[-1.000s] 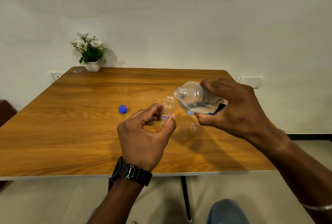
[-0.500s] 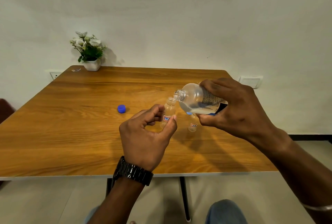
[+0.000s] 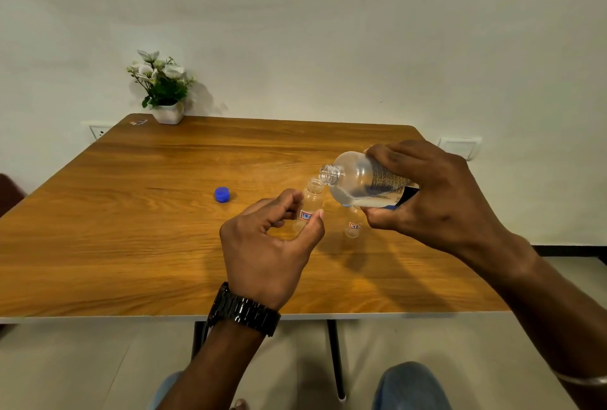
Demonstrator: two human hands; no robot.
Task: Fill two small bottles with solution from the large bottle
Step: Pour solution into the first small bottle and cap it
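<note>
While the left hand [image 3: 266,245] pinches an open small bottle [image 3: 308,207] between thumb and fingers, the right hand [image 3: 433,199] grips the tilted large bottle [image 3: 361,184], its mouth touching or just above that neck. Behind the right thumb stands a second small bottle [image 3: 353,227], partly hidden, seemingly capped. Left of the left hand on the table [image 3: 131,245] lies a blue cap [image 3: 222,194]; a potted plant [image 3: 164,87] sits far beyond.
</note>
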